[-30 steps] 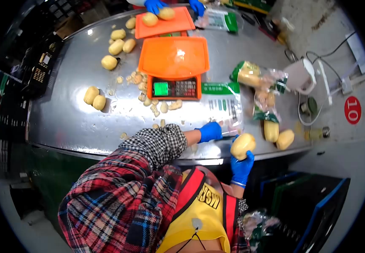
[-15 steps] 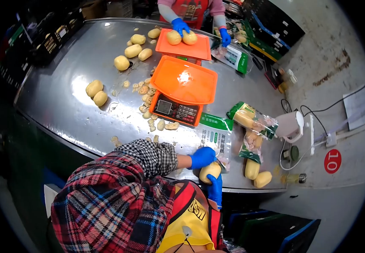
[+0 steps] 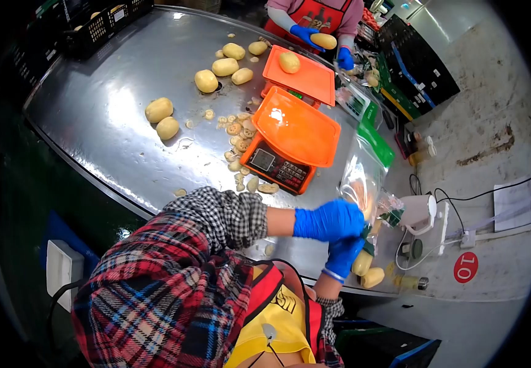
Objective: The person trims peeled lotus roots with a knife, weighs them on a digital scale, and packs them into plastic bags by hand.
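My left hand (image 3: 331,221), blue-gloved, is closed on the near end of a clear plastic bag (image 3: 358,164) with a green band. The bag slants up and away, right of the front orange scale. Just below, my right hand (image 3: 344,256) is closed against the same end; its fingertips are partly hidden. A pale yellow shape shows through the plastic beside my left hand; I cannot tell whether it is inside or behind. Two peeled lotus root sections, one (image 3: 362,262) partly covered and one (image 3: 372,278) in front, lie right of my right hand.
The front orange scale (image 3: 296,126) stands mid-table, with lotus root slices (image 3: 238,132) along its left side. Farther back is another orange scale (image 3: 299,73). Lotus root sections (image 3: 224,67) lie left. Opposite, a co-worker's gloved hand (image 3: 307,35) holds a section. A white jug (image 3: 418,213) stands right.
Both my hands have moved right and up. The bag, flat on the table before, is now lifted in them; the lotus root section they held is no longer plainly visible. The co-worker has lifted a section.
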Demonstrator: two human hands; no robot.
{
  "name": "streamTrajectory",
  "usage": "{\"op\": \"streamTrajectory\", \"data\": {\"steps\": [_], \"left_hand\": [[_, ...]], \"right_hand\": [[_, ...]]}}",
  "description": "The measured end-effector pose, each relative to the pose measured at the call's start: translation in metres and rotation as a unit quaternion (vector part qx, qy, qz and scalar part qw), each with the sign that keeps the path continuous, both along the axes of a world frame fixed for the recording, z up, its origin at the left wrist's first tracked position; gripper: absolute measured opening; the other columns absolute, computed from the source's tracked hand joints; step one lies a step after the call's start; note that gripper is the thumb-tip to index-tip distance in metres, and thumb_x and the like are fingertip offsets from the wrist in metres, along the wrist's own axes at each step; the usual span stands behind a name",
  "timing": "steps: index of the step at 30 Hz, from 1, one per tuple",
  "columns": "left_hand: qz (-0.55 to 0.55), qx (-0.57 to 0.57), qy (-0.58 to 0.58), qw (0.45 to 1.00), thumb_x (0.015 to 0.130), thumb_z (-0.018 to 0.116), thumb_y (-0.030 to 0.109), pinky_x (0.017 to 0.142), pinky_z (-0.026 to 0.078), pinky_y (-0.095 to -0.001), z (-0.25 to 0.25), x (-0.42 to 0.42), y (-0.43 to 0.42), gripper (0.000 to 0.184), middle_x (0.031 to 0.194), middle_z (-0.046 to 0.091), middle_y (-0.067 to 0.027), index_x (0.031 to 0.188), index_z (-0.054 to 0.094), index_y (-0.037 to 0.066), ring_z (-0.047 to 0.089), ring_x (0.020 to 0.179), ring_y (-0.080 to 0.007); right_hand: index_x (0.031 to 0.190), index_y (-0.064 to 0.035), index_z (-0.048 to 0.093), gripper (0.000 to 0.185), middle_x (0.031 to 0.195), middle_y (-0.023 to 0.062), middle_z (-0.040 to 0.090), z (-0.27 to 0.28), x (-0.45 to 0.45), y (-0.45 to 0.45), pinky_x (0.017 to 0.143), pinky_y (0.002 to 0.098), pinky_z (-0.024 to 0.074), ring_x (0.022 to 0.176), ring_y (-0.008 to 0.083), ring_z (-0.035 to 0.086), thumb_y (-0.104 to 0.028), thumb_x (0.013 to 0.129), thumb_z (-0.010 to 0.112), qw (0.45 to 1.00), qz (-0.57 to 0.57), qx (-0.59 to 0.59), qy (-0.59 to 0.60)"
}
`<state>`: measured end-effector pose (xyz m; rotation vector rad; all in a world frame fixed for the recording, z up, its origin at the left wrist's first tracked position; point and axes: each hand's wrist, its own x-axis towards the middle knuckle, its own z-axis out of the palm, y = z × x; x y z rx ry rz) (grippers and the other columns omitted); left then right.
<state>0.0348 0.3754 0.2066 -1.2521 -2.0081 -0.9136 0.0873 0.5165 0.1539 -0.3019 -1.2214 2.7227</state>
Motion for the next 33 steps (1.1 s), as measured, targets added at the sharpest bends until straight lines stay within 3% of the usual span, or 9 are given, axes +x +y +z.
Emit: {"op": "streamTrajectory", "data": {"steps": [3,5,12,14,17,26,30,31,33], "left_hand": [[0.028,0.033,0.028,0.999,0.075,0.061,0.019,0.060,0.049,-0.0385,0.000,-0.015,-0.028,0.013,0.081,0.058,-0.0075,0.084,0.059,0.010,0.061,0.078,-0.0251],[-0.010,-0.022,0.098,0.995,0.075,0.060,0.018,0.062,0.049,-0.0366,-0.006,-0.005,-0.038,0.014,0.082,0.057,-0.0062,0.086,0.059,0.010,0.060,0.077,-0.0242],[0.239,0.044,0.059,0.968,0.074,0.063,0.019,0.062,0.048,-0.0344,-0.014,-0.039,-0.142,0.038,0.080,0.057,-0.0072,0.109,0.058,0.007,0.060,0.075,-0.0227],[0.296,0.015,0.015,0.955,0.076,0.061,0.018,0.054,0.048,-0.0361,-0.027,-0.044,-0.164,0.055,0.076,0.059,-0.0088,0.128,0.048,0.004,0.060,0.069,-0.0232],[0.321,-0.087,-0.238,0.912,0.078,0.060,0.018,0.042,0.044,-0.0376,-0.064,-0.053,-0.166,0.077,0.075,0.061,-0.0137,0.143,0.022,0.000,0.059,0.053,-0.0248],[0.115,-0.003,-0.239,0.964,0.076,0.055,0.008,0.039,0.041,-0.0395,-0.079,-0.050,-0.137,0.088,0.058,0.056,-0.0119,0.149,0.007,0.004,0.056,0.045,-0.0262],[0.086,-0.007,-0.261,0.961,0.075,0.056,0.003,0.041,0.043,-0.0378,-0.079,-0.045,-0.143,0.091,0.058,0.054,-0.0107,0.150,0.005,0.009,0.056,0.046,-0.0247],[0.077,-0.007,-0.255,0.964,0.075,0.056,0.004,0.041,0.042,-0.0378,-0.081,-0.046,-0.144,0.091,0.058,0.054,-0.0101,0.150,0.005,0.009,0.056,0.046,-0.0243],[0.059,-0.043,-0.292,0.954,0.079,0.057,0.013,0.041,0.044,-0.0405,-0.086,-0.046,-0.159,0.087,0.059,0.056,-0.0103,0.150,0.006,0.011,0.058,0.048,-0.0275]], "right_hand": [[0.121,-0.0041,0.053,0.034,0.114,0.0103,0.060,-0.015,-0.051,-0.016,0.090,0.0336,0.0487,0.101,0.0207,0.060,-0.026,0.098,0.042,0.989,0.094,-0.095,0.060],[0.120,-0.0037,0.053,0.034,0.112,0.0104,0.061,-0.019,-0.066,-0.045,0.087,0.0336,0.0497,0.098,0.0207,0.061,-0.026,0.097,0.044,0.994,0.096,-0.030,0.033],[0.119,-0.0025,0.054,0.035,0.104,0.0105,0.062,-0.021,-0.139,-0.126,0.075,0.0335,0.0534,0.088,0.0207,0.064,-0.028,0.095,0.050,0.981,0.107,0.162,0.015],[0.119,-0.0020,0.054,0.035,0.101,0.0105,0.063,-0.018,-0.155,-0.147,0.069,0.0323,0.0544,0.082,0.0210,0.065,-0.027,0.094,0.053,0.978,0.073,0.197,-0.011],[0.117,-0.0007,0.054,0.034,0.093,0.0104,0.064,-0.022,-0.165,-0.166,0.058,0.0288,0.0546,0.070,0.0219,0.065,-0.024,0.092,0.059,0.991,0.016,0.127,-0.024],[0.123,-0.0010,0.050,0.035,0.109,0.0138,0.061,-0.027,-0.210,-0.133,0.075,0.0341,0.0541,0.089,0.0233,0.063,-0.022,0.096,0.048,0.992,0.120,0.008,-0.023],[0.126,-0.0011,0.048,0.036,0.116,0.0153,0.059,-0.035,-0.229,-0.128,0.083,0.0365,0.0539,0.098,0.0240,0.062,-0.022,0.097,0.044,0.973,0.188,0.131,-0.035],[0.129,-0.0048,0.046,0.039,0.119,0.0161,0.057,-0.043,-0.230,-0.129,0.087,0.0385,0.0506,0.104,0.0271,0.058,-0.024,0.096,0.046,0.919,0.192,0.343,0.028],[0.135,-0.0122,0.043,0.046,0.127,0.0177,0.053,-0.060,-0.232,-0.133,0.096,0.0424,0.0439,0.117,0.0334,0.052,-0.030,0.094,0.050,0.633,0.069,0.764,0.102]]}}
